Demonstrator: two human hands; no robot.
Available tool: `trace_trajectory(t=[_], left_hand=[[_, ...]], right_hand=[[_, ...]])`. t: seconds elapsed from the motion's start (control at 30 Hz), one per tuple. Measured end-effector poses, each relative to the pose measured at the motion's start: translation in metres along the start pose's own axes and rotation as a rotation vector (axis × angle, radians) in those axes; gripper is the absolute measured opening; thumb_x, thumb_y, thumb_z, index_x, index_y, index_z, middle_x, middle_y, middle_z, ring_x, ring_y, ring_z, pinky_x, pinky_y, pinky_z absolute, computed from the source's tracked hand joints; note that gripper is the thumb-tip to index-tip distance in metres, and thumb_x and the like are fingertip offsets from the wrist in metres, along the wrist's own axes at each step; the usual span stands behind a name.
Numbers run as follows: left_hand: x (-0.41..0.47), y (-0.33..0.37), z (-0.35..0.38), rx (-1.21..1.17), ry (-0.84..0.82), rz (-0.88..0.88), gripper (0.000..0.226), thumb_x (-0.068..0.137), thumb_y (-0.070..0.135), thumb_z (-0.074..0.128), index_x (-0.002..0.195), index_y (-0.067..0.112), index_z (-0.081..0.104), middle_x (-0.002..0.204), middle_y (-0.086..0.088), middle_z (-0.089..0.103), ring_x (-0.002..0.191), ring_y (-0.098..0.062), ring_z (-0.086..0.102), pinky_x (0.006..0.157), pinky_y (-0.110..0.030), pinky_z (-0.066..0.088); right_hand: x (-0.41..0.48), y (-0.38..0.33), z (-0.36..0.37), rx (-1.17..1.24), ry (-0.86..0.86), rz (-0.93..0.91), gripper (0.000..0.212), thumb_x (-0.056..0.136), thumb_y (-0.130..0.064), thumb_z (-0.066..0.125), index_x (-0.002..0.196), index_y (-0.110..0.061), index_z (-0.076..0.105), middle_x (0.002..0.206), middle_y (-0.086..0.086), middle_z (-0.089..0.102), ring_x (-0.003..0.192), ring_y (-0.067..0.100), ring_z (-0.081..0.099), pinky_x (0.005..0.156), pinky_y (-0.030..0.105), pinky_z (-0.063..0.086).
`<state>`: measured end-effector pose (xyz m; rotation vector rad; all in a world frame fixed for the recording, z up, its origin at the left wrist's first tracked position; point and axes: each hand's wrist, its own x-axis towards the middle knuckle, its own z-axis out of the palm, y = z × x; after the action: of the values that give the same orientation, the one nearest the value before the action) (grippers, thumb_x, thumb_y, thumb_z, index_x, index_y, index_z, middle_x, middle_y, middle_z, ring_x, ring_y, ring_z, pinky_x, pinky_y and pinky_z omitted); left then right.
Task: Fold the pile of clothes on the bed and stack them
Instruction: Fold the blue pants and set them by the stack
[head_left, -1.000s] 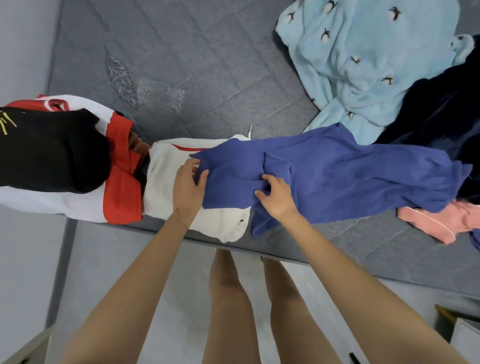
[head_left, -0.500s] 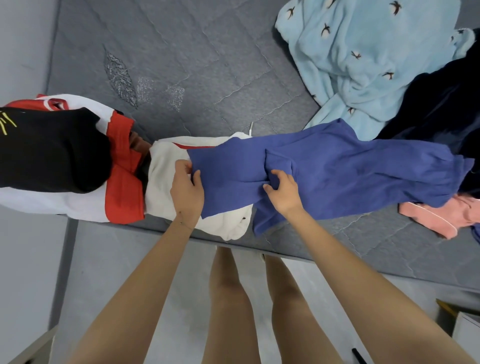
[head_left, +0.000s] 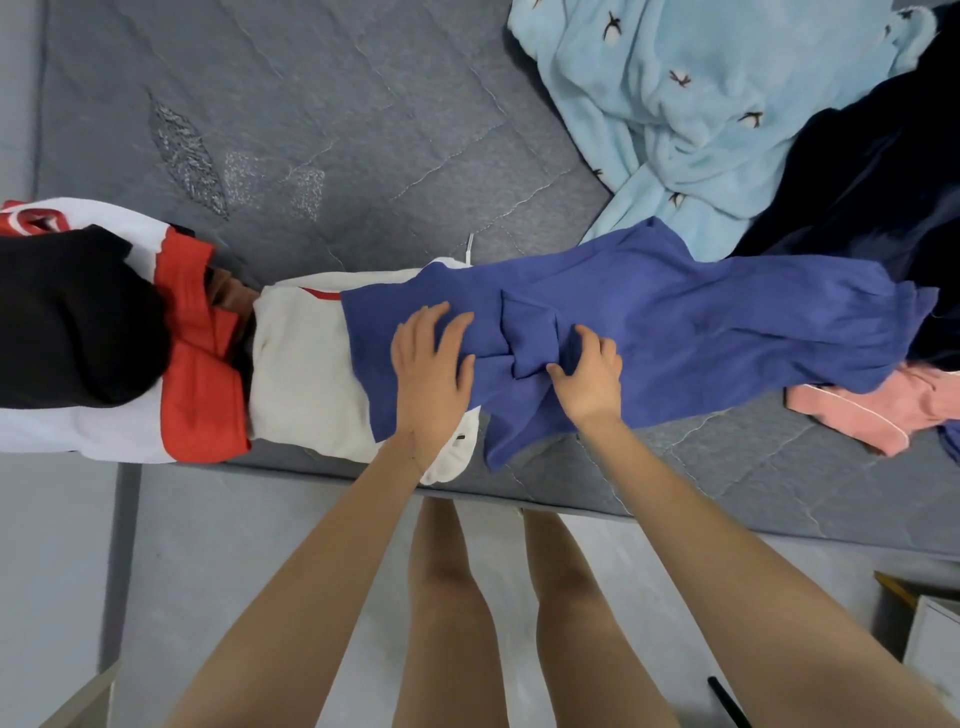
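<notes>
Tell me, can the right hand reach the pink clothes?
Probably yes: the pink garment lies mostly uncovered near the edge of the bed, right of the right hand, with only the flat blue garment between them.

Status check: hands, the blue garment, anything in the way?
Hands: left hand flat on blue garment, right hand grips its middle fold. Its left end lies over white garment.

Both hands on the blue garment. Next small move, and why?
Probably pull the right hand rightward to smooth the blue garment: the left hand lies flat, pinning its end over the white garment, while the right pinches a bunched fold and the far end lies rumpled.
</notes>
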<state>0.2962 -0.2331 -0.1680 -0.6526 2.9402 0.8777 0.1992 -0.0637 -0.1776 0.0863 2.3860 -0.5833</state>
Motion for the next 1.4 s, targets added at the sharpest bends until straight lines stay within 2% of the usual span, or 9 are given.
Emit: trace_trajectory(t=[0.17,0.3,0.5,0.57,0.8,0.9,1.1,1.17,1.4], left_hand=[[0.008,0.033,0.027,-0.045,-0.139,0.088,0.038,0.091,0.024,0.044,0.122,0.009,0.062,0.120,-0.010,0.062,0.118,-0.031,0.050,0.100,-0.051,0.044],[0.013,0.050,0.042,-0.162,-0.209,0.019,0.029,0.096,0.011,0.055,0.124,0.003,0.059,0.113,-0.013,0.064,0.105,-0.031,0.056,0.093,-0.042,0.046],[0.015,0.072,0.050,-0.300,-0.289,-0.232,0.018,0.092,0.014,0.062,0.097,0.011,0.044,0.085,0.000,0.047,0.075,-0.014,0.045,0.068,-0.028,0.040],[0.015,0.077,0.055,-0.348,-0.314,-0.284,0.024,0.091,0.018,0.065,0.092,0.012,0.041,0.081,0.002,0.046,0.070,-0.013,0.044,0.064,-0.025,0.037],[0.022,0.091,0.053,-0.556,-0.293,-0.420,0.018,0.095,0.015,0.061,0.099,0.011,0.044,0.074,0.007,0.054,0.065,-0.009,0.054,0.062,-0.029,0.045],[0.024,0.082,0.046,-0.529,-0.221,-0.414,0.012,0.096,0.002,0.052,0.091,0.010,0.046,0.068,0.008,0.046,0.060,-0.008,0.045,0.060,-0.021,0.038],[0.030,0.070,0.027,-0.562,-0.155,-0.380,0.012,0.097,0.000,0.045,0.092,0.007,0.053,0.080,0.001,0.056,0.066,-0.003,0.048,0.064,-0.015,0.040],[0.029,0.067,0.021,-0.577,-0.175,-0.356,0.012,0.098,0.001,0.044,0.096,0.006,0.054,0.083,-0.004,0.057,0.067,-0.003,0.047,0.066,-0.017,0.040],[0.024,0.058,0.000,-0.593,-0.124,-0.325,0.010,0.098,0.006,0.054,0.094,0.009,0.045,0.065,0.005,0.047,0.058,-0.003,0.046,0.060,-0.018,0.040]], right_hand=[[0.021,0.008,-0.003,-0.011,0.007,-0.040,0.050,0.089,-0.032,0.068,0.133,-0.015,0.052,0.129,0.009,0.048,0.122,0.028,0.042,0.100,0.042,0.041],[0.035,0.005,-0.003,0.078,-0.015,-0.139,0.010,0.088,-0.021,0.068,0.087,-0.014,0.061,0.099,0.008,0.059,0.097,0.022,0.054,0.084,0.036,0.045],[0.034,-0.001,-0.018,0.431,-0.157,-0.035,0.019,0.097,-0.019,0.059,0.083,-0.012,0.047,0.069,0.001,0.053,0.060,0.014,0.051,0.063,0.033,0.051],[0.031,-0.003,-0.023,0.489,-0.199,-0.047,0.021,0.096,-0.019,0.060,0.082,-0.013,0.047,0.067,0.002,0.052,0.056,0.012,0.049,0.053,0.022,0.047],[0.023,-0.020,-0.035,0.810,-0.283,-0.045,0.018,0.094,-0.007,0.063,0.108,-0.009,0.051,0.086,0.012,0.068,0.070,0.017,0.066,0.067,0.025,0.056],[0.028,-0.017,-0.035,0.677,-0.210,-0.094,0.025,0.094,-0.011,0.062,0.117,-0.014,0.052,0.101,0.011,0.068,0.093,0.018,0.065,0.083,0.025,0.052],[0.029,-0.006,-0.031,0.472,-0.234,-0.177,0.046,0.098,-0.012,0.054,0.143,-0.019,0.042,0.120,0.004,0.055,0.104,0.015,0.056,0.088,0.017,0.047],[0.025,-0.007,-0.029,0.414,-0.197,-0.310,0.051,0.095,-0.002,0.052,0.142,-0.021,0.046,0.125,0.005,0.055,0.105,0.017,0.057,0.093,0.025,0.048],[0.015,-0.033,-0.026,0.325,-0.167,-0.517,0.031,0.083,0.008,0.059,0.105,-0.011,0.068,0.112,0.000,0.056,0.103,0.013,0.053,0.088,0.019,0.043]])
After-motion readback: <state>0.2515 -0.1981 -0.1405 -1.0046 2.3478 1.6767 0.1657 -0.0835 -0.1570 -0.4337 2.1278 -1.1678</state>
